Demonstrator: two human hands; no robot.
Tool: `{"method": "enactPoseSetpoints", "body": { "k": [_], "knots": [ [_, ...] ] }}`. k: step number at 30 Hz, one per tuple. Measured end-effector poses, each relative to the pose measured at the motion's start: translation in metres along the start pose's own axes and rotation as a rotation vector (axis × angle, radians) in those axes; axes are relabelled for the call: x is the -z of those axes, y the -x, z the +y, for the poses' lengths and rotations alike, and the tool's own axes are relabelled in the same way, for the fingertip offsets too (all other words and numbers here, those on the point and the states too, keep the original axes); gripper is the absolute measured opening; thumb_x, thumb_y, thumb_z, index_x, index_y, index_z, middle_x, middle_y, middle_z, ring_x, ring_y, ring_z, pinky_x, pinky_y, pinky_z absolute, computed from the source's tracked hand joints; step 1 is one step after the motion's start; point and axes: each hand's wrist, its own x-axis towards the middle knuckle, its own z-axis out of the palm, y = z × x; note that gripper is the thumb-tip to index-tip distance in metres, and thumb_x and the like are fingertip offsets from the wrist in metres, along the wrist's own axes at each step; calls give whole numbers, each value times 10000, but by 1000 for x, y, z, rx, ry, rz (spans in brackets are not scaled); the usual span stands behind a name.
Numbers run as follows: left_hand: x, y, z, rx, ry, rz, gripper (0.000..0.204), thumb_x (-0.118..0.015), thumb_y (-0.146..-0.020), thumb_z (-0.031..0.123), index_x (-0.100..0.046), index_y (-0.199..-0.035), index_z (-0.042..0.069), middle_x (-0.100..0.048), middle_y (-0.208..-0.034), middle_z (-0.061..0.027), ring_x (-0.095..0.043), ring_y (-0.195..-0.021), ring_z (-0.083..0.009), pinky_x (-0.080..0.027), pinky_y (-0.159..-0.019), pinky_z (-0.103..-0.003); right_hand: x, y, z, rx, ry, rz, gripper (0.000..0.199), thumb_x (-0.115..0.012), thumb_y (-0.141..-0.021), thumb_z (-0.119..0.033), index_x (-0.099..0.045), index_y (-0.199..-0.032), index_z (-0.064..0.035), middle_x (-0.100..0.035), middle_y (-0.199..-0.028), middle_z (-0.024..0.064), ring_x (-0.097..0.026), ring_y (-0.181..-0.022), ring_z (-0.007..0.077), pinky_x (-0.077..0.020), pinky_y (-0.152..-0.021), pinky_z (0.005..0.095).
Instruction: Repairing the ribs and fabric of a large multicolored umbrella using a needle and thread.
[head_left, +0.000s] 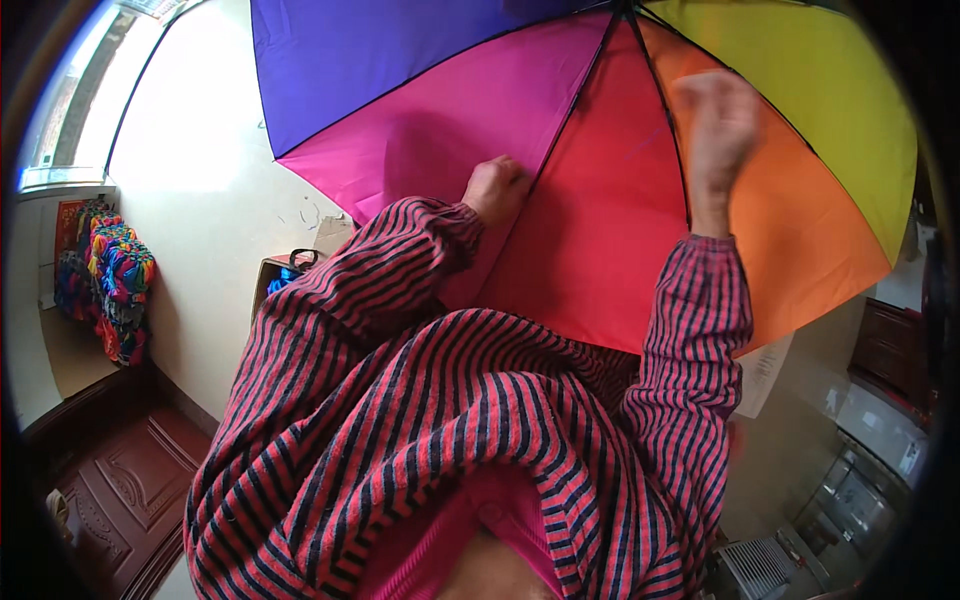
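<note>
An open umbrella (620, 230) with purple, pink, red, orange and yellow panels spreads before me, its dark ribs showing. My left hand (497, 188) lies over the pink panel, with fingers curled closed at the rib between pink and red; the fingertips are partly hidden. Above the orange panel, my right hand (725, 125) is raised, bent at the wrist and slightly blurred. Its fingers are drawn together, and anything between them is too small to make out. A faint thin line crosses the red panel to the left of that hand.
Bundles of multicoloured yarn-like material (120, 275) hang at the left by a pale wall. Below them is a dark red carved wooden panel (125, 475). A box (270, 270) with something blue stands behind my left arm. Glass-topped furniture (850, 500) is at lower right.
</note>
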Motion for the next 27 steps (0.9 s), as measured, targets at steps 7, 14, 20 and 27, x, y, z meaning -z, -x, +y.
{"method": "enactPoseSetpoints", "body": {
  "k": [7, 14, 20, 27],
  "knots": [
    [41, -10, 59, 916, 950, 243, 91, -644, -857, 131, -632, -843, 41, -535, -606, -6, -523, -519, -115, -378, -425, -261, -71, 145, 61, 124, 576, -1075, 134, -584, -747, -112, -668, -838, -62, -651, -790, 141, -637, -742, 310, -501, -663, 397],
    [31, -3, 35, 934, 1050, 121, 43, -626, -827, 116, -642, -813, 78, -578, -621, -26, -504, -474, -122, -377, -412, -292, -78, 151, 75, -77, 524, -864, 79, -579, -793, -75, -604, -802, -1, -653, -752, 204, -653, -633, 325, -523, -551, 378],
    [12, 5, 18, 632, 294, 74, 104, -616, -786, 144, -628, -814, 45, -596, -633, -94, -562, -500, -252, -440, -482, -373, -25, 77, 17, -788, -544, -410, 140, -569, -906, -145, -559, -983, -28, -648, -835, 96, -657, -641, 199, -569, -614, 315],
    [4, 4, 25, 70, -107, 88, 153, -608, -759, 163, -617, -781, 13, -586, -716, -176, -589, -673, -378, -469, -626, -442, 72, -2, -73, -555, -676, -356, 88, -507, -946, -119, -552, -949, -43, -406, -667, -22, -443, -592, 106, -545, -705, 338]
  ]
}}
